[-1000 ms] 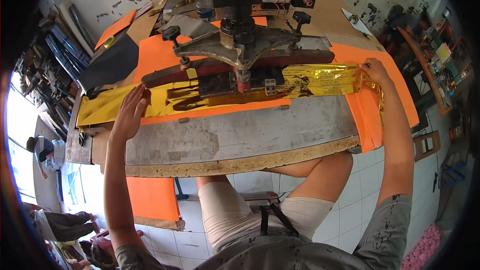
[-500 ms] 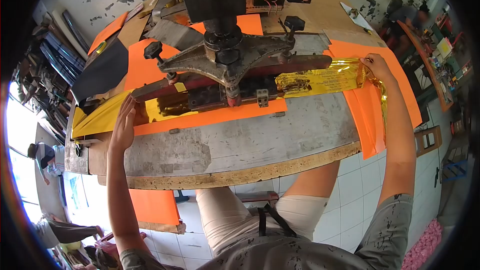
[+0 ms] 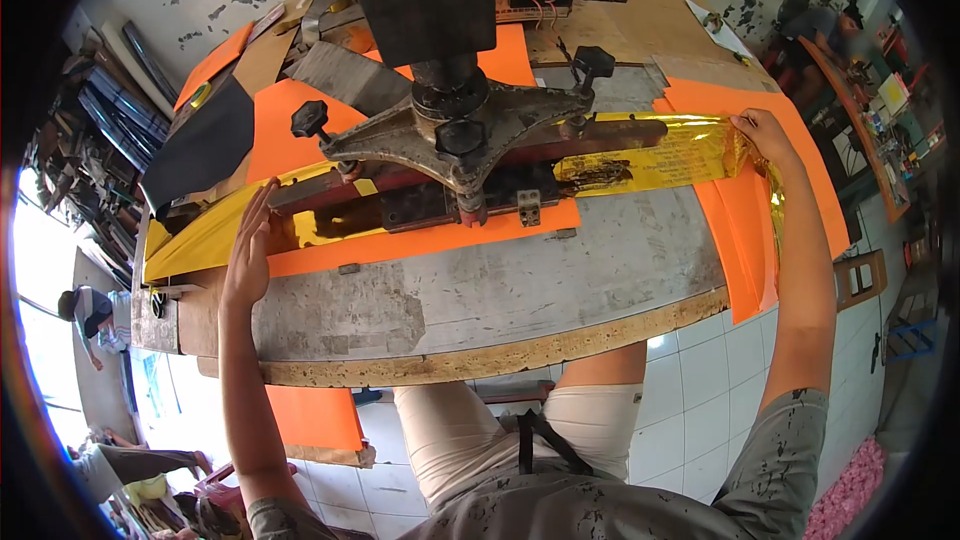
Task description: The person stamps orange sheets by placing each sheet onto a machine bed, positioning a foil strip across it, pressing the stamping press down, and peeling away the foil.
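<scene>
A strip of shiny gold foil (image 3: pixel 680 152) runs under the dark press head (image 3: pixel 462 155) and over an orange sheet (image 3: pixel 420 240). My right hand (image 3: pixel 768 137) pinches the foil's right end, and a crumpled tail of it hangs beneath that hand. On the other side, my left hand (image 3: pixel 250 255) is held upright with straight fingers, beside the left end of the press's reddish bar (image 3: pixel 315 190). Its fingers are against or very near the yellow foil there; contact is hard to tell. Dark printed-out patches show on the foil. Part of the strip is hidden by the press.
The grey metal bed (image 3: pixel 500 285) has a worn wooden front edge (image 3: pixel 480 368). More orange sheets (image 3: pixel 700 100) and a black sheet (image 3: pixel 205 150) lie around the press. Black knobs (image 3: pixel 594 62) stick out from its arms. Other people are in the background at both sides.
The press head appears slightly lower in view, with more yellow foil visible behind the bar's left end. My left hand's fingers look a little straighter. My right hand keeps its pinch on the foil.
</scene>
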### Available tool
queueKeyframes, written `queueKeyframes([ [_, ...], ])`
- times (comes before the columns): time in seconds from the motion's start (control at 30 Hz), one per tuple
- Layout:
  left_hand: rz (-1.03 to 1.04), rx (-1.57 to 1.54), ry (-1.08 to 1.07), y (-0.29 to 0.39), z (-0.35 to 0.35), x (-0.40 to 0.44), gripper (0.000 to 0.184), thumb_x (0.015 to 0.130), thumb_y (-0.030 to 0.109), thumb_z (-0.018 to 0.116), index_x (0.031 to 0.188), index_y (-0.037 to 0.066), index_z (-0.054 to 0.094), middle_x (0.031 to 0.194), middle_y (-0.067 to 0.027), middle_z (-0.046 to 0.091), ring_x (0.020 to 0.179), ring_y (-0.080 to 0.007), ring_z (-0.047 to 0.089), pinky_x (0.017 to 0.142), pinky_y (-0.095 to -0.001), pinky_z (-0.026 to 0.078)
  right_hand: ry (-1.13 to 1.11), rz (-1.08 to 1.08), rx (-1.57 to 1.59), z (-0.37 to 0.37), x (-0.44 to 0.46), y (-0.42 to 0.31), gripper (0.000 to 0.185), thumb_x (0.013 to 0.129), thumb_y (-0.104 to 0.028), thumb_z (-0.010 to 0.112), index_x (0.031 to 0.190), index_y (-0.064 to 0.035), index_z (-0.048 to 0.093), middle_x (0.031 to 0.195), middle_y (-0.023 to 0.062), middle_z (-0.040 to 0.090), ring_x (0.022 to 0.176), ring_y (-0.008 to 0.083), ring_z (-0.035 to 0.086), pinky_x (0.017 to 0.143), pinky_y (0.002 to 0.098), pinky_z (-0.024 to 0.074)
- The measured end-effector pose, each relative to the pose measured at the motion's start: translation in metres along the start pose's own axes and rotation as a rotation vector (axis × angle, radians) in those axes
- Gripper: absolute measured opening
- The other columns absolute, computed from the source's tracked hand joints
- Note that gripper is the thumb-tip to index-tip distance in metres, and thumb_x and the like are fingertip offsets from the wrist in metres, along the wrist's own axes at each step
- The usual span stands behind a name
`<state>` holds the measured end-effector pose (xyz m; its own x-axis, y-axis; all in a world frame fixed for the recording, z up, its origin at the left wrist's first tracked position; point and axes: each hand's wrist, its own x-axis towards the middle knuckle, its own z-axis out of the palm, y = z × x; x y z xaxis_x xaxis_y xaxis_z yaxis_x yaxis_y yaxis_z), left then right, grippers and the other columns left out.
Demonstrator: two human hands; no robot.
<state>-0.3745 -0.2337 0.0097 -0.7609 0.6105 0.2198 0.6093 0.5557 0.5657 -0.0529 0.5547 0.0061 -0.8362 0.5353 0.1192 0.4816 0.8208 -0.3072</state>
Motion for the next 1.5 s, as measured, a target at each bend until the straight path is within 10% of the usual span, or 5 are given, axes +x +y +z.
queueKeyframes([
  [0.7, 0.046, 0.016, -0.022, -0.004, 0.0, 0.005, 0.061, 0.102, 0.029, 0.028, 0.155, 0.003, 0.042, 0.164, -0.013, 0.039, 0.156, -0.0332, 0.026, 0.127, -0.0423, 0.02, -0.073, 0.237, 0.24, -0.013, -0.019, -0.03, 0.036, 0.105, -0.036, 0.062, 0.093, -0.0014, 0.064, 0.062, 0.0015, 0.051, 0.043, 0.0128, 0.049, 0.043, 0.0323, 0.0389],
  [0.9, 0.049, -0.114, 0.022, -0.009, -0.002, 0.0, 0.063, 0.103, 0.035, 0.03, 0.154, 0.001, 0.045, 0.162, -0.0152, 0.041, 0.154, -0.0322, 0.03, 0.126, -0.0407, 0.02, 0.011, 0.036, 0.172, -0.001, -0.014, -0.003, 0.035, 0.105, -0.037, 0.062, 0.104, -0.0018, 0.066, 0.084, 0.0055, 0.064, 0.075, 0.0152, 0.064, 0.068, 0.0338, 0.0528],
  [1.17, -0.133, -0.547, 0.588, -0.021, -0.012, -0.098, 0.066, 0.106, 0.044, 0.029, 0.15, -0.001, 0.047, 0.157, -0.0189, 0.046, 0.151, -0.0352, 0.035, 0.125, -0.0468, 0.02, 0.861, -0.115, -0.006, -0.027, -0.114, -0.137, 0.022, 0.101, -0.024, 0.066, 0.102, -0.0027, 0.069, 0.1, 0.0101, 0.072, 0.095, 0.0283, 0.067, 0.087, 0.0405, 0.0496],
  [1.5, 0.054, 0.202, 0.58, 0.079, 0.124, -0.2, 0.065, 0.107, 0.047, 0.029, 0.15, 0.001, 0.045, 0.158, -0.0244, 0.043, 0.152, -0.0439, 0.031, 0.124, -0.0622, 0.011, 0.447, -0.211, 0.125, 0.074, -0.238, -0.271, 0.021, 0.095, -0.02, 0.069, 0.11, -0.0059, 0.067, 0.115, 0.0096, 0.065, 0.113, 0.0313, 0.058, 0.101, 0.0464, 0.0406],
])
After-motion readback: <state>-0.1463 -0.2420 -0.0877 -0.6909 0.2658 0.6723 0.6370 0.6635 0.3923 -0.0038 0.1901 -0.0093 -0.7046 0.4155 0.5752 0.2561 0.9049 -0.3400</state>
